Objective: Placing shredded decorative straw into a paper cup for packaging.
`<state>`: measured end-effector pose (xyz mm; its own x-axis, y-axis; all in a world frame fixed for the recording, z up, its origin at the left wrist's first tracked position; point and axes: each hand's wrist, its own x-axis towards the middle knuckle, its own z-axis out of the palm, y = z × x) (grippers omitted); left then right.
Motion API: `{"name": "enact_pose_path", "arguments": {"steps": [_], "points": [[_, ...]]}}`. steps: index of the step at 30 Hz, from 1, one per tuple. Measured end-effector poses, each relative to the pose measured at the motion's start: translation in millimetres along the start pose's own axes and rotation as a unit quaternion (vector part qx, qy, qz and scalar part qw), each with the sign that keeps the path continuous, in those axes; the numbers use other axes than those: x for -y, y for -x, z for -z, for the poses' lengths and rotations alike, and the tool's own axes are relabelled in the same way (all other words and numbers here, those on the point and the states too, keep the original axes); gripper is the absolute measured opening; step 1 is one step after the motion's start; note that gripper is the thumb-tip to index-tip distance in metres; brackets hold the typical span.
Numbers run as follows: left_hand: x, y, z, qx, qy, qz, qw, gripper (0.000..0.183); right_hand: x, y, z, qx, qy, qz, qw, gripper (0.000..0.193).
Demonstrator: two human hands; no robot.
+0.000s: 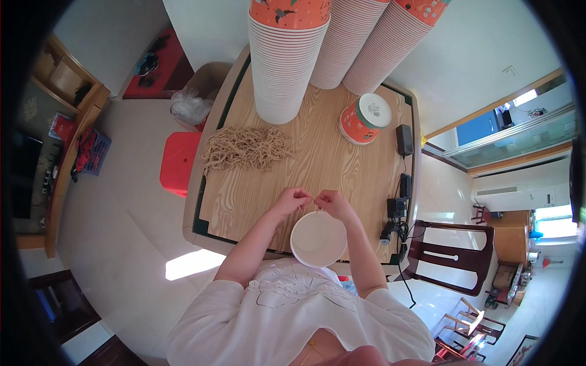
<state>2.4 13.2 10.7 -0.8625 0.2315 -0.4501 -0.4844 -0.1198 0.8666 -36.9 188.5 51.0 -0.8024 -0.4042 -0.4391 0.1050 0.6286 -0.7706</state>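
A white, round paper tub (pixel 318 241) stands at the table's near edge, close against my body, with its open mouth facing up. At its far rim, my left hand (pixel 293 200) and my right hand (pixel 332 203) are close together, thumbs and fingertips pinched. What lies between the fingertips is too small to make out. My right forearm passes along the tub's right side. Beyond my left hand lies a loose heap of tan twine pieces (pixel 247 148), apart from both hands.
Tall stacks of nested paper tubs (pixel 284 73) rise at the table's far side. An orange patterned tub with a white lid (pixel 373 111) sits at the far right. Black power adapters with cables (pixel 397 208) line the right edge. A red stool (pixel 180 161) stands left; a dark wooden chair (pixel 455 256) stands right.
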Motion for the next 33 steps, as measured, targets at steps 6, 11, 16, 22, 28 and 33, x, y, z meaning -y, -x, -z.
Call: {"name": "enact_pose_path", "arguments": {"steps": [6, 11, 16, 22, 28, 33], "points": [[-1, 0, 1, -0.030, 0.028, 0.017, 0.999, 0.006, -3, -3, 0, 0.019, 0.004, 0.007, 1.000, 0.015], [-5, -10, -6, -0.012, -0.001, 0.020, 1.000, 0.006, -31, -25, -3, 0.052, -0.095, -0.009, 0.994, 0.019], [6, -17, -1, -0.028, -0.027, 0.008, 0.999, 0.005, -18, -25, 8, 0.101, -0.125, -0.032, 0.987, 0.017], [28, -30, 4, -0.066, -0.093, -0.040, 0.993, 0.004, -3, -10, 11, 0.130, -0.093, -0.057, 0.986, 0.013], [56, -37, 29, -0.149, -0.252, -0.058, 0.954, 0.014, 3, -6, 8, 0.142, -0.072, -0.087, 0.983, 0.014], [57, -25, 21, -0.042, -0.328, -0.012, 0.944, 0.015, -5, -9, 9, 0.155, -0.017, -0.075, 0.985, 0.016]]}}
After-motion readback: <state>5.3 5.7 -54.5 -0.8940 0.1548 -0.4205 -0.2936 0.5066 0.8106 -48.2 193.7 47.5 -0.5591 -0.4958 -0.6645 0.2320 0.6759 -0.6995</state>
